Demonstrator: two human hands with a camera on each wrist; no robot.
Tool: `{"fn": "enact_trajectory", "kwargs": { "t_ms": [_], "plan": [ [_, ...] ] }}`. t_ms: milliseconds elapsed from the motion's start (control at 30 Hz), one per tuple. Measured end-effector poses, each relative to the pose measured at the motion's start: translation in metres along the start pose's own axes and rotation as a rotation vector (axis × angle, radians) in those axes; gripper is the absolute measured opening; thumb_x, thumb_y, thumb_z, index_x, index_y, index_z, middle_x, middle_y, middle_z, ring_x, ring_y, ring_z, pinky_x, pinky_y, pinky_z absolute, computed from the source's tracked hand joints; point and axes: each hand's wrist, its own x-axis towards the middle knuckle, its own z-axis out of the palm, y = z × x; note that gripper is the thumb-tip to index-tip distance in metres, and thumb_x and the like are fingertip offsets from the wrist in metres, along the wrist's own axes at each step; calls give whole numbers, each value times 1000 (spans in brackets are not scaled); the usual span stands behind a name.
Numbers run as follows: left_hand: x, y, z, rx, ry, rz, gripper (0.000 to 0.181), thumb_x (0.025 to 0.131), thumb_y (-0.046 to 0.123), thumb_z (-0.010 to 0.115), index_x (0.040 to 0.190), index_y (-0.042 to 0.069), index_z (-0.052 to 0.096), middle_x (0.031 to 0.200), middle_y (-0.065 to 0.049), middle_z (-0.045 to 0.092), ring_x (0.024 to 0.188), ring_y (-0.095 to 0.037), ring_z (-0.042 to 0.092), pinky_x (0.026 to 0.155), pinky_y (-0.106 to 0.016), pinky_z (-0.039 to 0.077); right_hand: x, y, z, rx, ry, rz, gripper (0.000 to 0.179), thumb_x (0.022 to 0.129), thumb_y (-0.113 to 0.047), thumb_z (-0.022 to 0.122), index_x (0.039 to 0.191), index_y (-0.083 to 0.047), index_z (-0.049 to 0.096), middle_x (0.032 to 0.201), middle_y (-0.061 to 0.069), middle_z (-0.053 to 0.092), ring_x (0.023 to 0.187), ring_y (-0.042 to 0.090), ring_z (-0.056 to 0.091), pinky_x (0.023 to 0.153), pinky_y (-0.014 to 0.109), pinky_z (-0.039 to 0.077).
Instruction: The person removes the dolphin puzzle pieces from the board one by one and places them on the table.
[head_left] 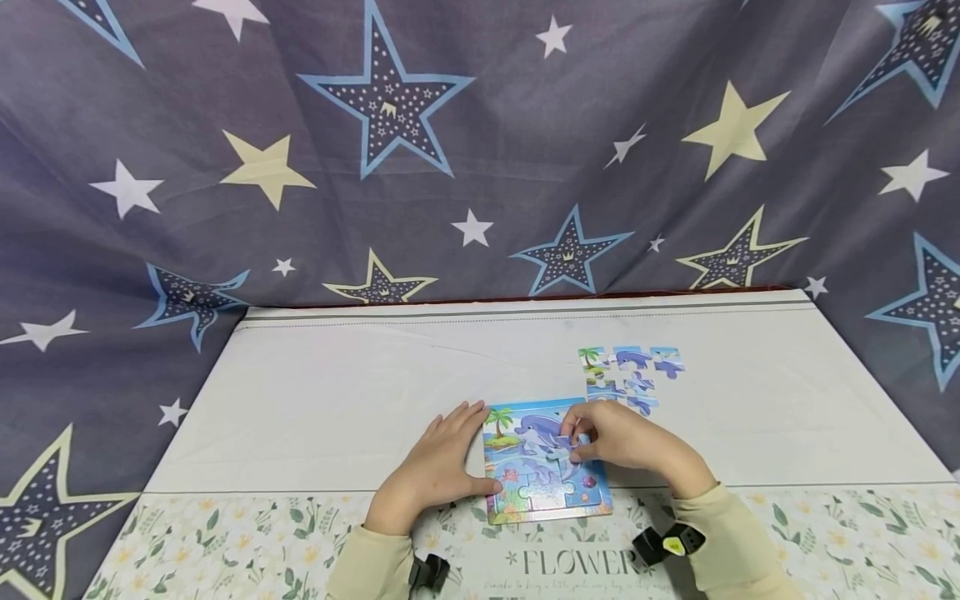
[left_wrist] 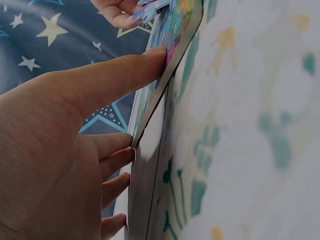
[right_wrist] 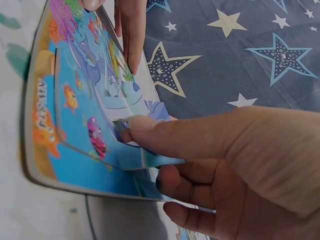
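A puzzle board (head_left: 553,516) lies about midway between the table's (head_left: 337,400) side edges. The left hand (head_left: 441,465), fingers extended, sets its thumb on the board's left edge — fingertips by the far left corner. The right hand (head_left: 621,433) pinches a piece (left_wrist: 148,11) over the board's right half; loose pieces (head_left: 639,385) lie beyond its far right corner.

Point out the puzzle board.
In the head view, the board lies low, just right of centre, above the "FLOWER" lettering, the left hand at its left edge.
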Motion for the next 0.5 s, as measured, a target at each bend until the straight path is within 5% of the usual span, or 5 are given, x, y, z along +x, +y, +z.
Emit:
{"fn": "enact_trajectory", "kwargs": {
  "t_ms": [500],
  "plan": [
    [1,1,0,2,0,3,99,76,42,82,153,2,35,160,-12,30,149,-32,20,119,-57,13,-2,0,-1,4,8,19,18,86,-6,76,101,-9,67,78,-7,64,63,9,51,59,26,44]
  ]
}}
